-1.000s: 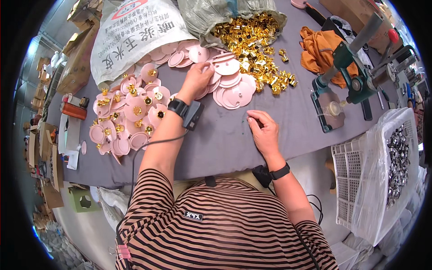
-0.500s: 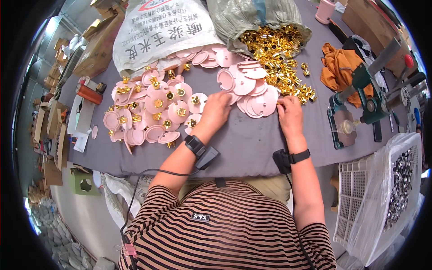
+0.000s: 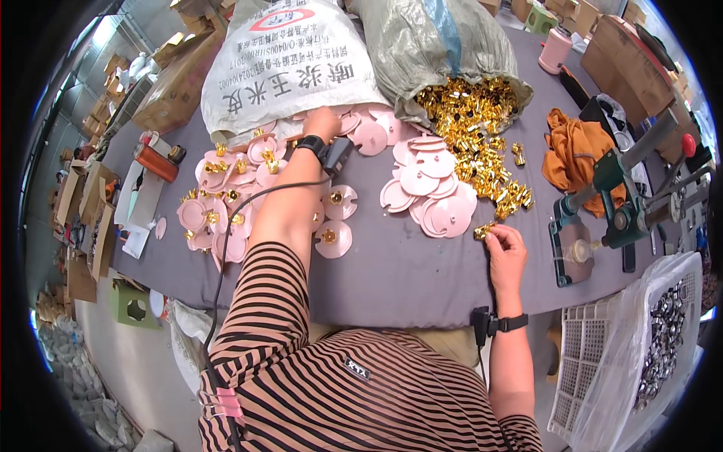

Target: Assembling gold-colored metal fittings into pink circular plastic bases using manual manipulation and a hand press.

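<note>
My left hand (image 3: 322,125) is stretched to the mouth of the white woven sack (image 3: 297,68), over the pink discs there; its fingers are hidden. My right hand (image 3: 507,252) pinches a small shiny gold metal fitting (image 3: 483,230) between thumb and fingertips, just above the cloth. Left of that hand lies a heap of bare pink notched discs (image 3: 429,181). Beyond it, loose gold fittings (image 3: 482,162) spill from a grey-green sack (image 3: 444,53). Pink discs with gold fittings on them (image 3: 226,188) are piled on the left, partly behind my left arm; two more (image 3: 332,239) lie beside that arm.
A green hand press (image 3: 614,188) stands at right, near an orange cloth (image 3: 572,151). A white crate (image 3: 584,354) with a plastic liner and silvery metal parts sits off the right front edge. A white box (image 3: 141,203) with an orange-brown roll stands at left. A cable runs along my left arm.
My left hand has gone from the disc heap up and left to the white sack's mouth. My right hand has drawn back toward me, and a gold fitting now shows in its fingers.
</note>
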`<state>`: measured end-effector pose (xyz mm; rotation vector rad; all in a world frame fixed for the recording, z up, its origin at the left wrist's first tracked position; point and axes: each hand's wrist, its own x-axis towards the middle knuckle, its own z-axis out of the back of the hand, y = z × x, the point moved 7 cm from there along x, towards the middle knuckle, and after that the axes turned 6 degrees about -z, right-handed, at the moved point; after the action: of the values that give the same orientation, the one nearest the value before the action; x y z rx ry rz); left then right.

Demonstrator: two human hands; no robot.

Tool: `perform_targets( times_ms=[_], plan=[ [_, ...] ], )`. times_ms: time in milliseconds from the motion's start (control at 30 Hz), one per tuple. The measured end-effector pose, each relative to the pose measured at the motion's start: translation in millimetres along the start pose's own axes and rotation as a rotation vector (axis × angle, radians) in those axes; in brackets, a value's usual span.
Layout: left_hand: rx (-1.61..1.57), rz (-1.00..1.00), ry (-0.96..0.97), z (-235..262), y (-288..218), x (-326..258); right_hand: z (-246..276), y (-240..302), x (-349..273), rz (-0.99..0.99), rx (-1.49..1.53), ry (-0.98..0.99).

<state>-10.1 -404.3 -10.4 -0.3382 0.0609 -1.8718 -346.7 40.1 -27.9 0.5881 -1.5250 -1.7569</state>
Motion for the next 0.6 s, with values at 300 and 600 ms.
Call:
perform_targets(
  times_ms=[300, 600],
  plan=[
    [-0.223, -0.223, 0.224, -18.7, -68.0, -16.8, -0.6, -2.2, 1.0, -0.04, 0.054, 0.05],
    [-0.504, -0.296, 0.371, 3.6, -101.9, -81.1, -3.3, 8.8, 2.4, 0.024, -0.006, 0.048]
  ],
)
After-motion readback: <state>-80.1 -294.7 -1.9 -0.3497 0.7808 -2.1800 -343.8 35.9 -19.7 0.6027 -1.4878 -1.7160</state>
